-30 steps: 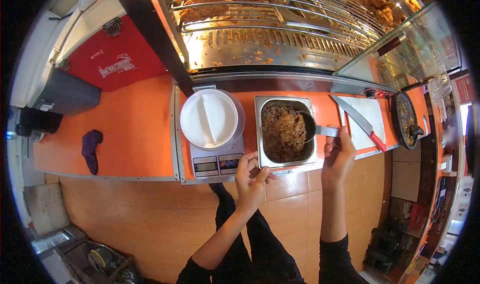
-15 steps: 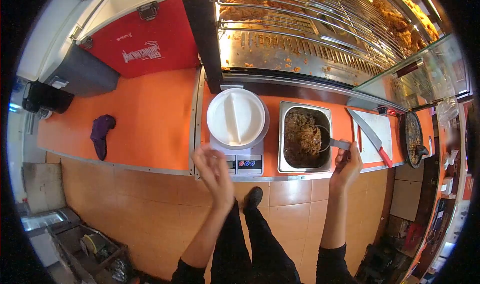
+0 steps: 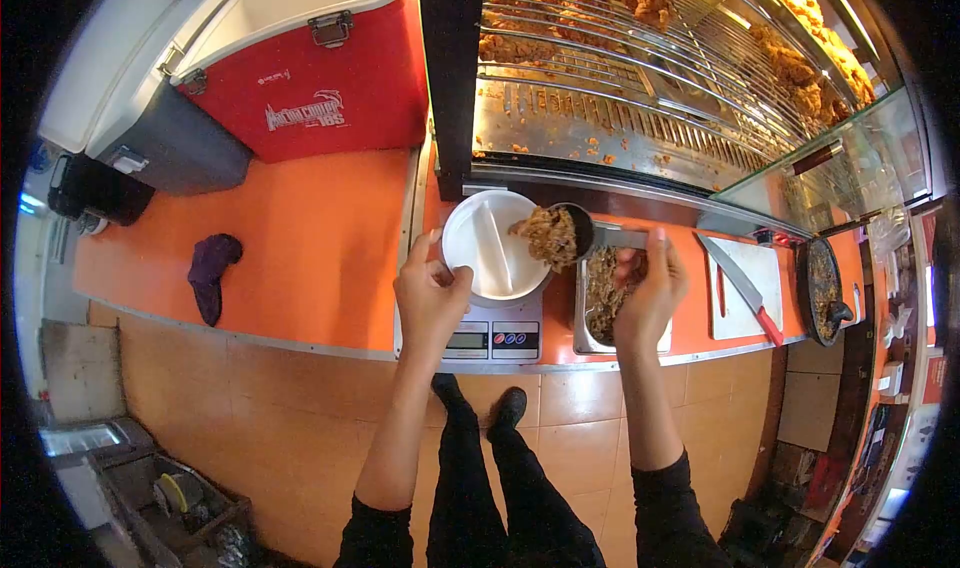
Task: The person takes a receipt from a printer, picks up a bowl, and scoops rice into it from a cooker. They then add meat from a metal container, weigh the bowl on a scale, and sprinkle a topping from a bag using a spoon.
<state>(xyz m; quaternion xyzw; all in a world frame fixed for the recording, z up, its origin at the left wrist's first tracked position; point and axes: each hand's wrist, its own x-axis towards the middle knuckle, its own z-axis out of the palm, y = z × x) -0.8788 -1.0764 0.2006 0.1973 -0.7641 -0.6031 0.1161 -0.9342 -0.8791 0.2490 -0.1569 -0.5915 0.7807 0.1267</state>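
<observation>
A white round divided bowl sits on a kitchen scale. My left hand is closed on the bowl's lower left rim, thumb over the edge and fingers outside. In my right hand is the flat handle of a dark scoop. Brown chopped food heaps out of the scoop, tilted over the bowl's right rim. Below that wrist stands a steel pan with more of the same food, partly hidden by my hand.
To the right, a knife with a red handle lies on a white cutting board, beside a dark oval dish. A lit display case with fried pieces stands behind. Leftward are a purple cloth and a red cooler.
My right hand has lifted the loaded scoop out of the steel pan and brought it left to the bowl. My left hand has moved up and taken hold of the bowl's rim.
</observation>
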